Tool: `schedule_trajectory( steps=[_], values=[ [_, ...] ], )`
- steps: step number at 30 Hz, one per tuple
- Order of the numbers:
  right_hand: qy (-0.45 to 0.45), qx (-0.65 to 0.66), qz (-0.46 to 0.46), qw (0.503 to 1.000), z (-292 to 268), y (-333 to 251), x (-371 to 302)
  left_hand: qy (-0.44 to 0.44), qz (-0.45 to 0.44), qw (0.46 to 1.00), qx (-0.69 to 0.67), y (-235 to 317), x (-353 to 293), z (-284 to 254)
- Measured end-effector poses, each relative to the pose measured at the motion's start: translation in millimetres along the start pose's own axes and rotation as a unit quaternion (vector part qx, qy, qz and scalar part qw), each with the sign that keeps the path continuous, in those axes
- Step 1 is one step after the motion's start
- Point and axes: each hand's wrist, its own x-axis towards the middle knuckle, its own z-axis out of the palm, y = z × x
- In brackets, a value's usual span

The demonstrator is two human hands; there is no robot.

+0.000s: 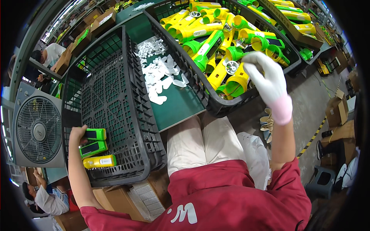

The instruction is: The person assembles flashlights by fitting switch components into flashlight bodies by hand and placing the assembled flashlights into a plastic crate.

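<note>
1. Flashlights, yellow and green: three lie side by side in the near left corner of the black mesh crate on your left; many more are heaped in the black crate to your right.
2. Your left hand, bare, reaches over the left crate's outer edge. Its fingers are at the outer end of the uppermost green-sided flashlight; cannot tell whether they are clamped on it.
3. Your right hand, in a white glove with a pink cuff, is over the near part of the right crate. Fingers loosely curved, a gap showing between them.
4. Room, left crate: bare mesh floor runs from the three flashlights to the far wall.
5. Room, right crate: tight; the heap reaches the rims, flashlights pointing every way.
6. Between the crates: a strip of green tabletop, its near edge just beyond your knees. White plastic pieces cover the farther stretch; green surface shows nearer you.
7. Outside the left crate, close by its wall: grey box fan.
</note>
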Motion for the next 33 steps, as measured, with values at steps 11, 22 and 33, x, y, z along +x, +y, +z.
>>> schedule_trajectory(
  steps=[11,22,33],
  values=[
    [-0.256,-0.467,-0.319,0.784,83,63,125,0.084,0.188,0.976,0.075,10,-109,-20],
    [-0.175,-0.435,-0.373,0.8,52,45,123,-0.325,0.703,0.615,-0.149,-13,-330,32],
    [-0.192,0.249,0.106,0.943,13,-109,-31,-0.403,0.531,0.573,-0.477,66,-346,116]
  ],
)
